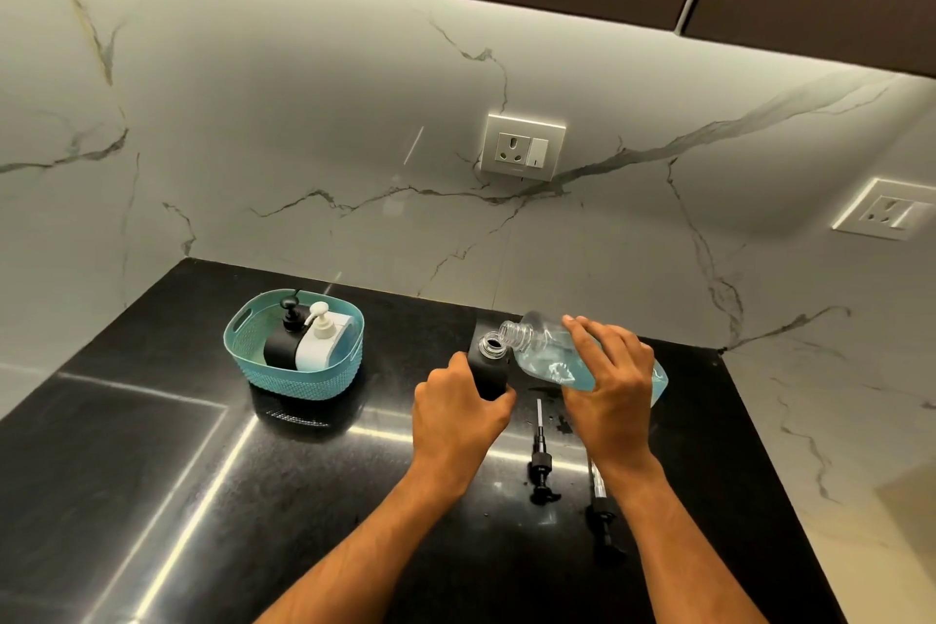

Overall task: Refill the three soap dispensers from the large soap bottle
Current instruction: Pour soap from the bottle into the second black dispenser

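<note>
Black bench [152, 446] sitting under a marble wall. Left hand [458, 413] is gripping the uncapped black dispenser [485, 367], fingers curled round it; right hand [608, 383] is holding the large soap bottle [549, 352] tilted, mouth just beside the dispenser's opening. Far left, teal basket [304, 378] is holding two dispensers [304, 342]; two pumps [541, 466] are lying near.

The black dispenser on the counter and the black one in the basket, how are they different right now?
The black dispenser on the counter has its pump off and neck open; the black dispenser in the basket has its pump on. The left hand grips the first, beside the tilted large soap bottle; the second sits untouched in the teal basket. Both are upright.
</note>
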